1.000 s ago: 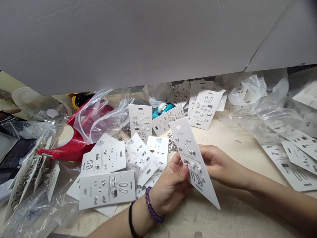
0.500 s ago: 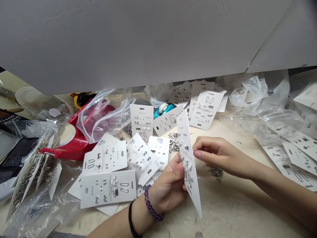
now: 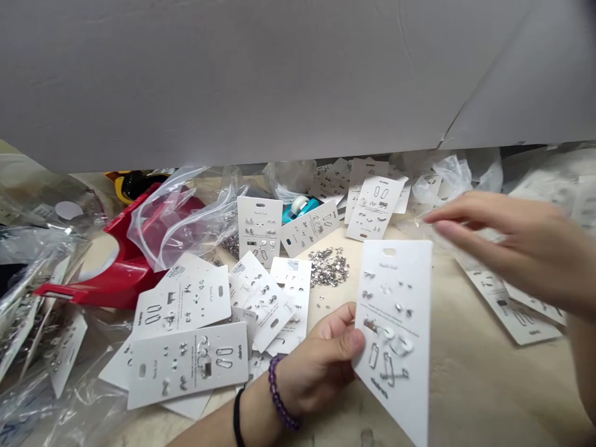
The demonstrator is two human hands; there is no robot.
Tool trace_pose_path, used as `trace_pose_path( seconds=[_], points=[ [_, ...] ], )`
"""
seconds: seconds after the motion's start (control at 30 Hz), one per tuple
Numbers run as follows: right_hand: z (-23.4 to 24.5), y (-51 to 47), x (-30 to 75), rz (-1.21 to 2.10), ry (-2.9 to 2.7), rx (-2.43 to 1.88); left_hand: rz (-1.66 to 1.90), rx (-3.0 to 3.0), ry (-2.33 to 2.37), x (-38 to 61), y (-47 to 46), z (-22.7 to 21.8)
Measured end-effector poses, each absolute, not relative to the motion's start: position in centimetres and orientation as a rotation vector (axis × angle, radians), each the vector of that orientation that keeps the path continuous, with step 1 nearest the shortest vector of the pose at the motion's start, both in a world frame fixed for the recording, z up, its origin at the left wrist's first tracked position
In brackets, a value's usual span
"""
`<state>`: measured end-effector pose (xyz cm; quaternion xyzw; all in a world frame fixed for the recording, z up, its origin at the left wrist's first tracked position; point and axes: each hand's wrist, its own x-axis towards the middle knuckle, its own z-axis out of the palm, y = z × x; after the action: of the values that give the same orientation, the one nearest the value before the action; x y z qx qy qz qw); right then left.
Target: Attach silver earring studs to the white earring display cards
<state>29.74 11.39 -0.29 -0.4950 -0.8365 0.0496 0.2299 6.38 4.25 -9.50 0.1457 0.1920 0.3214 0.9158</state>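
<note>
Left hand (image 3: 321,366): closed on the earring card (image 3: 395,329), thumb pressed on the card's left edge near its middle, fingers behind it. A purple bead bracelet (image 3: 280,397) and a black band (image 3: 237,421) sat on the wrist.

Earring card: white, held face toward the camera and slightly tilted above the surface (image 3: 470,379), hang slot at the top. Small silver studs in its upper half; hoops and long oval pieces in its lower half.

Right hand (image 3: 512,245): raised to the right of the card and apart from it, fingers stretched out leftward and loosely spread, gripping nothing visible. Blurred.

Loose metal pieces (image 3: 329,267): a small silver heap on the surface, just left of the card's top edge.

Filled cards (image 3: 186,363): many, overlapping flat on the surface left of the left hand. More cards (image 3: 375,208) stood or leaned farther back.

Red container (image 3: 118,270): far left, with a clear plastic bag (image 3: 181,214) draped over it.

Teal tape dispenser (image 3: 302,207): behind the leaning cards, partly hidden.

White board (image 3: 233,81): spanned the whole upper view.
</note>
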Motion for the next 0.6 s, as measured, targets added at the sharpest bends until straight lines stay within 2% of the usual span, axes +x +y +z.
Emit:
trace_pose_path(
  seconds=[0.1, 0.2, 0.37, 0.6],
  points=[
    [-0.1, 9.9, 35.5, -0.005, -2.163, -1.819, 0.669, 0.277, 0.413, 6.2, 4.5, -9.5],
    [-1.2, 9.7, 39.2, 0.107, -2.076, -2.175, 0.674, 0.271, 0.417, 6.3, 4.5, -9.7],
    [-4.9, 11.7, 38.4, 0.327, -2.169, -2.253, 0.678, 0.26, 0.459, 6.5, 4.7, -9.9],
    [-8.5, 15.8, 36.1, 0.138, -2.2, -2.319, 0.709, 0.244, 0.479, 6.5, 4.9, -9.9]
  ],
)
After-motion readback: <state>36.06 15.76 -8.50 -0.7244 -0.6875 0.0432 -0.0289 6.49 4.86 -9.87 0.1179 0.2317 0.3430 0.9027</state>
